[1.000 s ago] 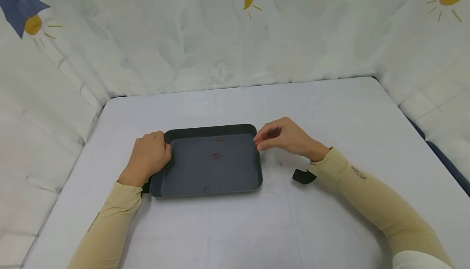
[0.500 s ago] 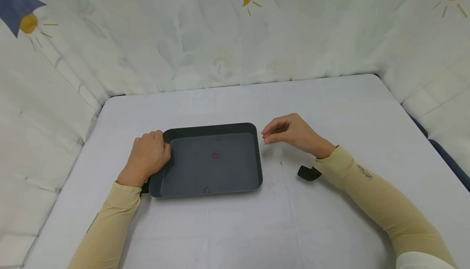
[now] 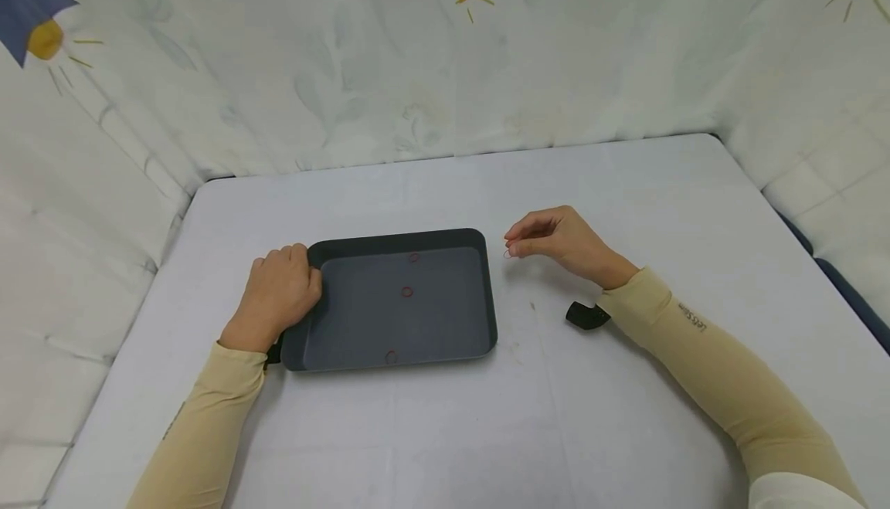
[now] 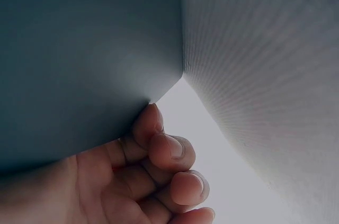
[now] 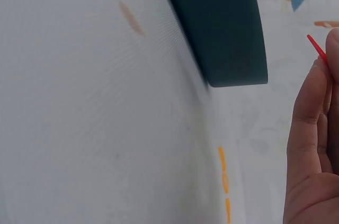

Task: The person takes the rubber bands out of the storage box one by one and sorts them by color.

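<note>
A dark grey rectangular tray [image 3: 445, 347] lies on the white-covered table. My left hand [image 3: 278, 293] grips its left rim. In the left wrist view, curled fingers [image 4: 172, 150] show beside the tray's dark outer wall [image 4: 79, 65]. Three thin red loops, like small rubber bands, lie inside the tray: one near the far wall [image 3: 414, 257], one mid-tray [image 3: 406, 291], one near the front [image 3: 392, 357]. To the right of the tray, my right hand [image 3: 556, 239] pinches another small red rubber band [image 5: 315, 47] between thumb and fingertips, above the table.
The white tablecloth [image 3: 473, 439] spreads around the tray and bears a small brownish mark [image 3: 532, 306]. A black wrist device [image 3: 586, 316] hangs below the right wrist. White printed curtains [image 3: 348, 69] enclose the table at the back and sides.
My right hand has drawn away from the tray's right rim, to the right and toward the back, with the red rubber band pinched. My left hand keeps its grip on the tray.
</note>
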### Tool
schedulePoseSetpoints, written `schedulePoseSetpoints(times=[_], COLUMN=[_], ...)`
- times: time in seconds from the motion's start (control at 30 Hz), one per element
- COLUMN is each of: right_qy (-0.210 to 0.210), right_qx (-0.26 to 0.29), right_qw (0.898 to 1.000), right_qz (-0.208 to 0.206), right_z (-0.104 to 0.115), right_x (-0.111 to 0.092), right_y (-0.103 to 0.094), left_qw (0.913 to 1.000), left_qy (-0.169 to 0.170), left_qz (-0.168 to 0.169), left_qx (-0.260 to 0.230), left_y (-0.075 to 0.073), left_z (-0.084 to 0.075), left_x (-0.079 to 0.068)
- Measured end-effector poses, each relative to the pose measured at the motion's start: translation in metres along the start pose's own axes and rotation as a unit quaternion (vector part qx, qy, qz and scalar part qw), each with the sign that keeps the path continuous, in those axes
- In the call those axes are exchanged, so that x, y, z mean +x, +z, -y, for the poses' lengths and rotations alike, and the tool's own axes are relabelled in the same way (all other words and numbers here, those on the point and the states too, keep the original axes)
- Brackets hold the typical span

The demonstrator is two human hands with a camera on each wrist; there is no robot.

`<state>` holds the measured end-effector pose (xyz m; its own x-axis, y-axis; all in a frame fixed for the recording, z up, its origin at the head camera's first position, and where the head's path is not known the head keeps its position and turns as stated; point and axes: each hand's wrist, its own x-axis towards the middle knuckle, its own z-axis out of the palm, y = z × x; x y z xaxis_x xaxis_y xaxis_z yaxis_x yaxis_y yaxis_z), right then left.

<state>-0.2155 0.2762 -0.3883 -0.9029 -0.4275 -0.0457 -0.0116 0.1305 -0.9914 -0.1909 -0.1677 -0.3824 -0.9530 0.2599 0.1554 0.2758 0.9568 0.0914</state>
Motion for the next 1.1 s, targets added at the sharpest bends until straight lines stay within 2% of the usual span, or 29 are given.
schedulePoseSetpoints(times=[0.2, 0.4, 0.6, 0.73, 1.1], right_qy=[0.013, 0.047, 0.074, 0.077, 0.068], right_qx=[-0.009, -0.038, -0.1, -0.146, -0.203], right_qw=[1.0, 0.998, 0.991, 0.985, 0.976], right_qz=[-0.01, -0.033, -0.053, -0.052, -0.04], right_z=[-0.006, -0.011, -0.011, -0.011, -0.015], right_x=[0.003, 0.007, 0.01, 0.01, 0.013], right_y=[-0.003, -0.004, -0.003, -0.002, -0.003], left_qw=[1.0, 1.0, 1.0, 1.0, 1.0], left_qy=[0.0, -0.004, -0.006, -0.003, 0.0], left_qz=[0.001, 0.005, 0.006, 0.0, 0.002], left_qx=[0.0, -0.003, -0.003, 0.0, -0.006], left_y=[0.0, 0.001, 0.002, 0.002, 0.002], left_z=[0.001, 0.002, 0.002, 0.002, 0.002], left_x=[0.0, 0.001, 0.0, 0.0, 0.002])
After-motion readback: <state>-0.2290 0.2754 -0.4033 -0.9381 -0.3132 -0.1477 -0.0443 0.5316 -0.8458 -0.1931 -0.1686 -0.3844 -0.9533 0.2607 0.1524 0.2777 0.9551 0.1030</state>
